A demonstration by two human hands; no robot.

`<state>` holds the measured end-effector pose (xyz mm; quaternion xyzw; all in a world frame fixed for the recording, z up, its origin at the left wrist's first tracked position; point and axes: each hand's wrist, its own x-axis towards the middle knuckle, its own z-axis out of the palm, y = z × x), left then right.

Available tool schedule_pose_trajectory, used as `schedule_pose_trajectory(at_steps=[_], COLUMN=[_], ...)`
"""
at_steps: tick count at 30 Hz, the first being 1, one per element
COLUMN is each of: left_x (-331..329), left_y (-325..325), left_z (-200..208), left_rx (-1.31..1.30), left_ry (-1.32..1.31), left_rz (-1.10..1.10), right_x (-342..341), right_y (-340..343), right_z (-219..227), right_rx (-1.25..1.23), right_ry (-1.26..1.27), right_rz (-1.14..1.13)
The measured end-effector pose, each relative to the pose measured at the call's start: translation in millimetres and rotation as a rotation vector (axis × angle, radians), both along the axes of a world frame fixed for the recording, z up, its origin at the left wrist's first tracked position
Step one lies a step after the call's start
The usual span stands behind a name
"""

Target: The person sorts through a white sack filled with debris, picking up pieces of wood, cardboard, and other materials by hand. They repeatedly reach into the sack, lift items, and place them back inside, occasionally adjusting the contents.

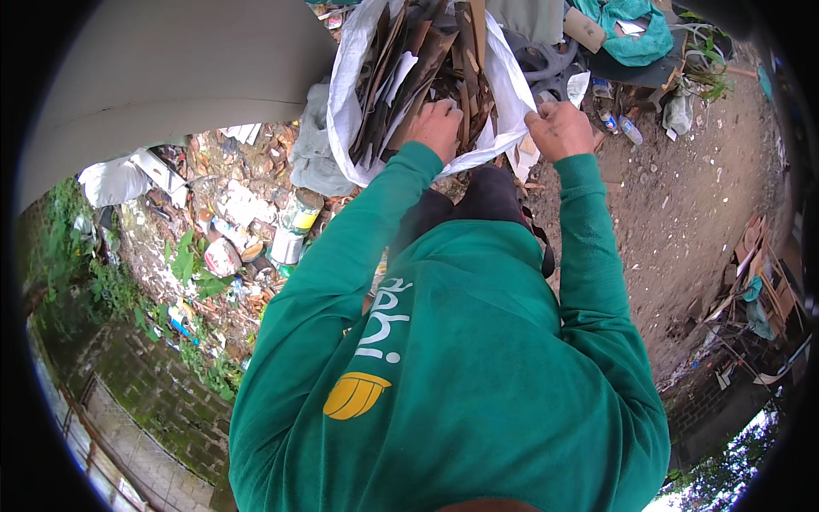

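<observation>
In front of me stands a white woven sack, its mouth wide and its rim folded out. Flattened pieces of brown cardboard are packed in it, mostly on edge, with some white paper among them. My left hand reaches into the sack's mouth, fingers curled over the edge of a cardboard piece; the fingertips are partly hidden. At the right side of the rim, my right hand is closed, pinching the sack's edge. A pale scrap shows just beyond that hand.
A large grey panel bounds the left. Litter with cans and a grey plastic bag lies beside the sack. On the right are plastic bottles, a teal cloth and a heap of cardboard scraps on bare dirt.
</observation>
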<state>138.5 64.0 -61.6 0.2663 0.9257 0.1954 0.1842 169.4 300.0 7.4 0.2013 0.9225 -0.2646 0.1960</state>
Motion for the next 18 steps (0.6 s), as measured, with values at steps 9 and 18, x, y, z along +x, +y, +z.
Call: schedule_pose_trajectory(at_steps=[9, 18], left_x=[-64.3, -105.2], left_y=[1.6, -52.7], left_z=[-50.0, -56.8], left_rx=[-0.935, -1.146], left_ry=[0.280, 0.437], left_rz=[-0.727, -0.589], right_x=[-51.8, -137.6], right_y=[-73.9, -131.1], right_z=[52.0, -107.8], right_rx=[-0.050, 0.379], right_ry=[0.568, -0.457], right_rz=[0.587, 1.309])
